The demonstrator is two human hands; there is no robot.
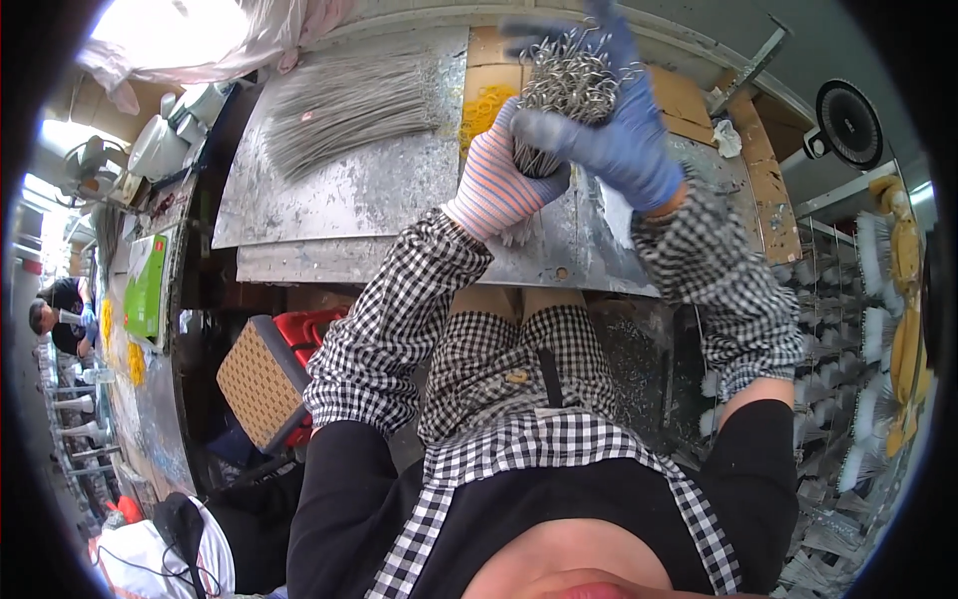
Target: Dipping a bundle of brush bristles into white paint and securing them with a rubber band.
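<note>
My left hand [504,180], in a white glove with orange and grey stripes, is closed around the lower part of a thick bundle of metal wires [571,82]. The curled, hook-like ends of the wires point up and fan out at the top. My right hand [634,150], in a blue glove, is spread around the bundle's right side. Its thumb reaches across the front, and other fingers stretch out behind and above the hooks; motion blurs them a little. Many straight grey wires [349,100] lie on the worktable [339,215] to the left, beside yellow rings or bands [486,108].
A patterned stool [261,384] and a red seat stand under the table's left side. Brushes hang on racks [838,329] at the right, below a round black fan-like object [849,124]. A green box [147,290] lies on the left bench. Another person [68,314] works far left.
</note>
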